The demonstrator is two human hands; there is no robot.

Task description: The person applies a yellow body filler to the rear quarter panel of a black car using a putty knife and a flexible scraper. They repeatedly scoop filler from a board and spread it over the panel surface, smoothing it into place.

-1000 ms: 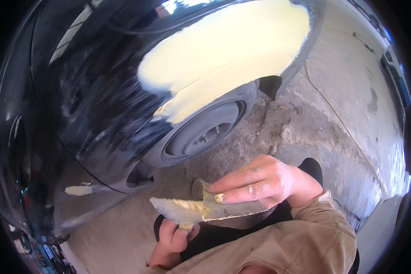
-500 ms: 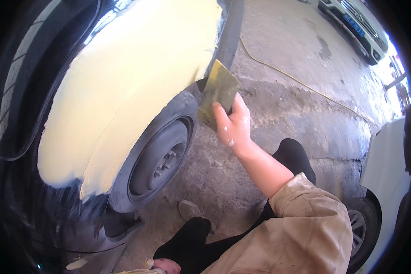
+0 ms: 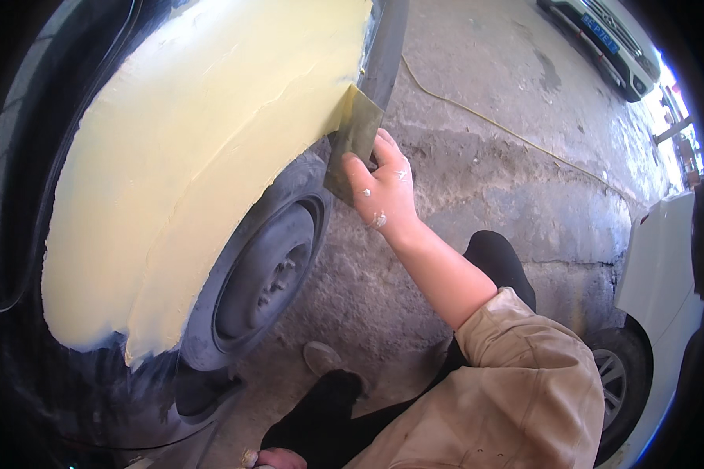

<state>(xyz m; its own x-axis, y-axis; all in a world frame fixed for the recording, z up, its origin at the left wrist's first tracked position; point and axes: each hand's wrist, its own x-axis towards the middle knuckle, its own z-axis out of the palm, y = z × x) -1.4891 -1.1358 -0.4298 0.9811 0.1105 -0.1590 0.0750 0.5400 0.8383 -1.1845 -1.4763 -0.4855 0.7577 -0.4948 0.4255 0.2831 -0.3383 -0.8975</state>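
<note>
My right hand [image 3: 385,187], dotted with white smears, pinches a flat yellowish putty spreader [image 3: 355,133] between thumb and fingers. The spreader's upper corner touches the edge of a pale-yellow layer of filler [image 3: 188,172], just above the wheel arch. This filler coats most of the dark car's fender, with a raised ridge running through it and a ragged lower edge. Below the arch is the car's wheel [image 3: 266,273], with a dusty tyre. Only part of my left hand [image 3: 281,458] shows at the bottom edge, closed beside a small pale lump; what it holds is mostly cut off.
Rough, broken concrete floor [image 3: 446,180] lies to the right, with a thin yellow hose [image 3: 493,125] across it. A white vehicle [image 3: 606,39] stands at the far right. Another light-coloured car [image 3: 665,258] is close on the right. My shoe [image 3: 321,358] is near the wheel.
My right hand has moved left with the spreader, bringing its corner from beside the fender onto the filler's edge. The whole view has shifted slightly.
</note>
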